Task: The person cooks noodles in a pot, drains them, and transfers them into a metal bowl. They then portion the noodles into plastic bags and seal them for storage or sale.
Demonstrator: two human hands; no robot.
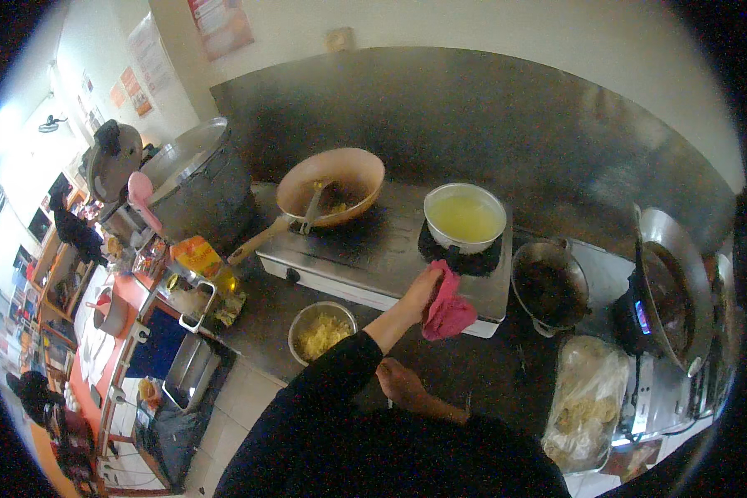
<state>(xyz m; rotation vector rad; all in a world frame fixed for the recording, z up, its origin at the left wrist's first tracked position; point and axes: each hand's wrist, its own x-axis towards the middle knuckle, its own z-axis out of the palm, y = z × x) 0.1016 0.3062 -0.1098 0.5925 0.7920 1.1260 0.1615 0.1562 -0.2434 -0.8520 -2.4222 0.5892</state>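
Note:
My left hand (424, 292) grips a pink cloth (449, 311) at the short dark handle (453, 250) of a small metal saucepan. The cloth covers the handle's near end. Yellowish liquid fills much of this saucepan (434, 231), which rests over the right burner of a steel tabletop gas stove (361, 267). My right hand (404, 386) is curled low in front of my body, below the left forearm; whether its fingers hold anything is hidden. Left of it stands a metal bowl (294, 348) of yellow shredded or mashed food (324, 336).
A wok-shaped pan (292, 202) with a utensil sits over the left burner. Beside it are a big lidded pot (205, 193) and an oil bottle (227, 280). To the right are a dark pan (551, 286), a large wok (697, 292) and a plastic-covered food tray (588, 398).

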